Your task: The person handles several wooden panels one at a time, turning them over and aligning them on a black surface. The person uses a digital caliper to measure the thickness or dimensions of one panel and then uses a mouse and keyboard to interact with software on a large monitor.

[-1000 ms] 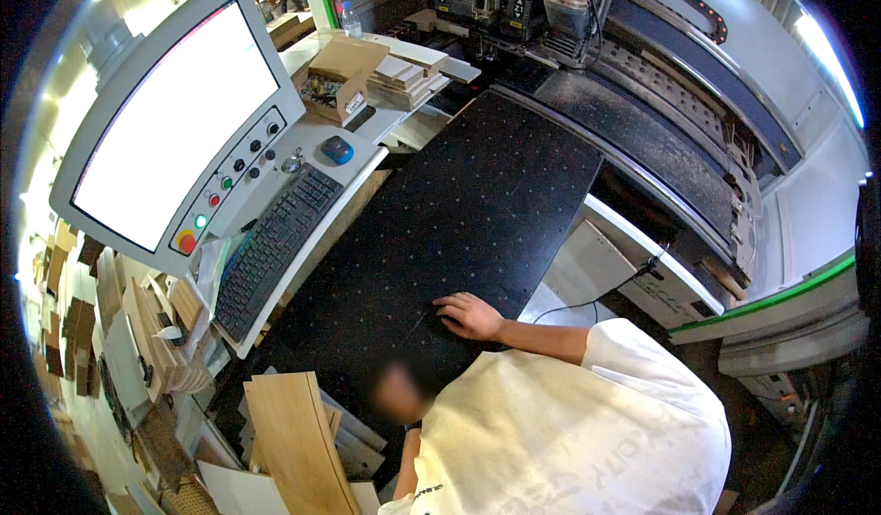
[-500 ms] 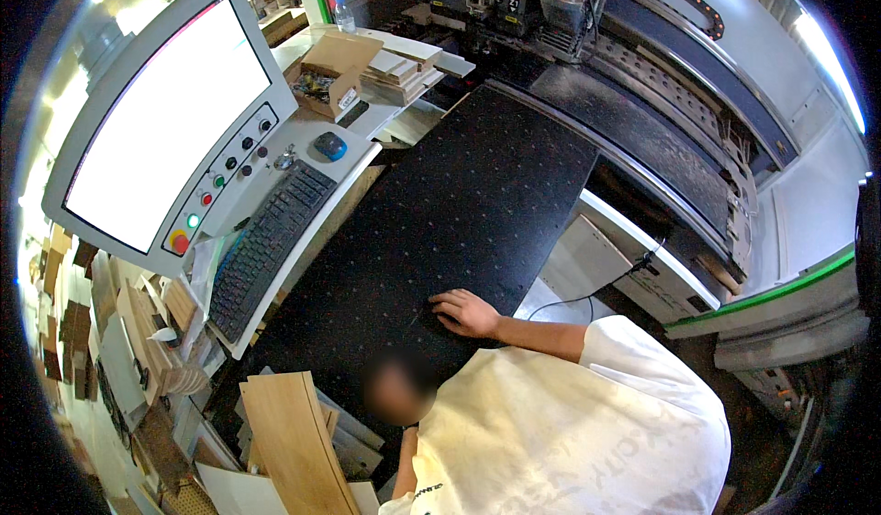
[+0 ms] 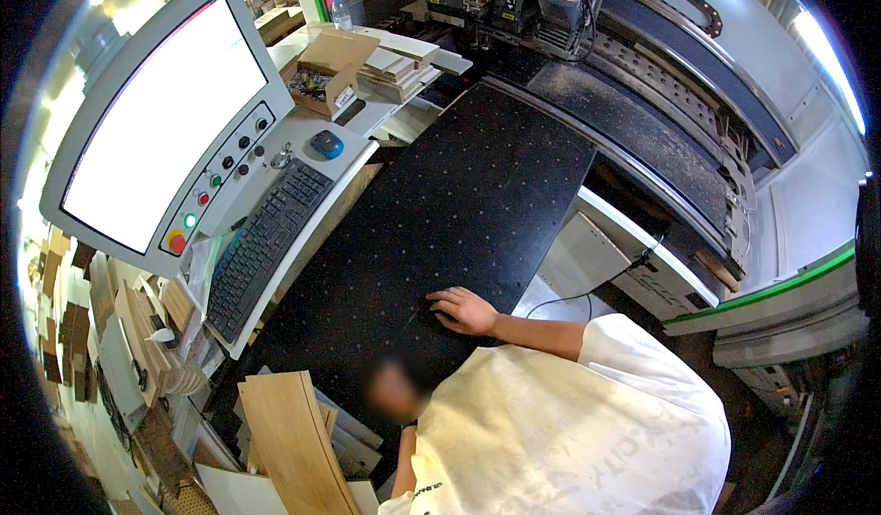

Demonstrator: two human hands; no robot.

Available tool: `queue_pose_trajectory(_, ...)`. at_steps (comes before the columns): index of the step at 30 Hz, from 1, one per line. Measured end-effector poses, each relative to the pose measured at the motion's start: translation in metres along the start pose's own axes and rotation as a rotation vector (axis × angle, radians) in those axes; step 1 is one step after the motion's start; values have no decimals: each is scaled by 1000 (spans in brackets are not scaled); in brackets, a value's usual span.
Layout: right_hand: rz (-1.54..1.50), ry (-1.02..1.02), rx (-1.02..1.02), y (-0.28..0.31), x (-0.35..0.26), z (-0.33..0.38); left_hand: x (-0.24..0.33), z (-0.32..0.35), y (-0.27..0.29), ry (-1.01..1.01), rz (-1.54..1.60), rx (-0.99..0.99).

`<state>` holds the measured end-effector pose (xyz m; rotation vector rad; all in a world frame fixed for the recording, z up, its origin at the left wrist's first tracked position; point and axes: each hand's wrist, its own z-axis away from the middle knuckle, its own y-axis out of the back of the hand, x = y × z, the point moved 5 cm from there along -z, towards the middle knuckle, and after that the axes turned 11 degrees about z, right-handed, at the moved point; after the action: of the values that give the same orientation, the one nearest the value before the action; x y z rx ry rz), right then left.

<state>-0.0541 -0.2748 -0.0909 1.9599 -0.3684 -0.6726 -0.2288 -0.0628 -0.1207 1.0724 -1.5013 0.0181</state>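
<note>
My right hand [image 3: 463,312] rests palm down on the black perforated table [image 3: 431,212], fingers stretched to the left and holding nothing. A thin line runs across the tabletop just beyond its fingertips; I cannot make out what it is. Nearer and to the left, my left hand [image 3: 395,390] is at the table's near part. A blur covers it, so neither its fingers nor anything in them shows. Left of that hand, a light wooden board [image 3: 292,442] leans over grey strips [image 3: 353,434].
At left stand a control screen [image 3: 165,120] with knobs, a keyboard [image 3: 266,249] and a blue mouse [image 3: 327,144]. Behind them are an opened cardboard box [image 3: 321,79], stacked boards [image 3: 399,70] and a bottle [image 3: 341,12]. Machinery [image 3: 642,111] fills the back right; a cable [image 3: 592,293] hangs near my right arm.
The whole view has shifted very slightly. Both my hands stay where they were.
</note>
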Motion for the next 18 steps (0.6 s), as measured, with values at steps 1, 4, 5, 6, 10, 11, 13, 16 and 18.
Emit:
queue_pose_trajectory(1,-1,-1,-3,0,-1,-1,0,0,1,0,0,1)
queue_pose_trajectory(4,-4,-2,-1,0,0,0,1,0,0,-8,5,5)
queue_pose_trajectory(5,-10,-7,-13,-2,1,1,2,0,1,-12,8,7)
queue_pose_trajectory(6,-16,-11,-25,-3,2,1,2,-1,0,-13,10,10)
queue_pose_trajectory(10,-22,-5,-31,-1,0,0,6,0,2,-22,17,21)
queue_pose_trajectory(11,-21,-6,-29,-1,0,0,8,0,2,1,21,17)
queue_pose_trajectory(13,-20,-7,-24,-1,1,0,12,0,2,47,29,10)
queue_pose_trajectory(16,-19,-5,-21,-1,1,0,10,0,2,63,29,2)
queue_pose_trajectory(18,-22,-3,-24,-1,1,-1,12,-1,3,80,-2,1)
